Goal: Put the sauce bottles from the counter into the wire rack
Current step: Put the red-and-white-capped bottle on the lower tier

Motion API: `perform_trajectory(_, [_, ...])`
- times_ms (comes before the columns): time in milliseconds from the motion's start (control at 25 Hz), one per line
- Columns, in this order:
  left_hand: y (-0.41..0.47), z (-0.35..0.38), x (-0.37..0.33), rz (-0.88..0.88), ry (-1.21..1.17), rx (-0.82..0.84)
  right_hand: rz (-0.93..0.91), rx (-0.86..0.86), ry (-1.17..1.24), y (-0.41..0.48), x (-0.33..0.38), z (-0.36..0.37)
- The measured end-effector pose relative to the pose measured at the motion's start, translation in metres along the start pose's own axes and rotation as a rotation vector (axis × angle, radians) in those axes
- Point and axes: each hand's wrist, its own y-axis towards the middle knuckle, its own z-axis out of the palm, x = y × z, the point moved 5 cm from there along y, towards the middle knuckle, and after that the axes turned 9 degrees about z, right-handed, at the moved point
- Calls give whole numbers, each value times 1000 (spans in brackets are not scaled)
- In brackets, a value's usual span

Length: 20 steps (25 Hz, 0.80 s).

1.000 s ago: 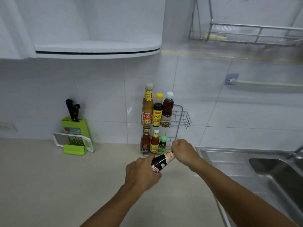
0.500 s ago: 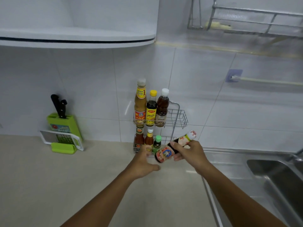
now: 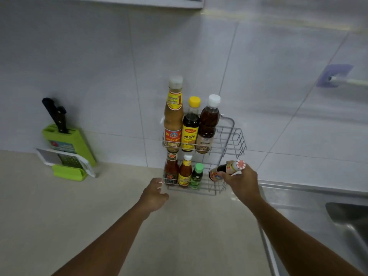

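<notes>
— Against the white tiled wall, at twelve o'clock from the person, what stands there?

— A two-tier grey wire rack (image 3: 232,136). Its upper tier holds a tall tan sauce bottle with a pale cap (image 3: 173,114), a dark bottle with a yellow cap (image 3: 190,126) and a brown bottle with a white cap (image 3: 208,124), all crowded to the nine o'clock side; the three o'clock half of that tier is bare wire.

— And the lower tier?

— A dark red bottle (image 3: 171,170), an orange-red bottle with a white cap (image 3: 185,172) and a small green-capped bottle (image 3: 196,176), again packed to the nine o'clock side, with open room toward three o'clock.

— Where is the bottle being handled?

— The right hand (image 3: 242,181) is clamped around a small dark sauce bottle with a red-and-white cap (image 3: 229,169), tilted, cap up toward one o'clock, its base at the open three o'clock end of the lower tier. Whether it touches the wire cannot be told.

— The other hand?

— The left hand (image 3: 154,194) holds nothing, fingers loosely curled, fingertips at the rack's front nine o'clock corner.

— What borders the working area?

— A beige counter (image 3: 59,226) lies bare in front. A green knife block with black handles (image 3: 68,140) and a grater sit well apart at nine o'clock. A steel sink edge (image 3: 298,196) runs just beside the rack at three o'clock.
</notes>
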Motion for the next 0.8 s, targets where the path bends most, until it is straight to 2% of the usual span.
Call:
perform_trajectory(200, [35, 11, 9, 55, 49, -64, -72, 75, -165, 24, -11, 32])
perform_trajectory(520, [51, 22, 18, 73, 36, -71, -67, 211, -257, 42, -21, 64])
perform_trajectory(800, [49, 20, 19, 79, 26, -64, -90, 227, -301, 47, -15, 70])
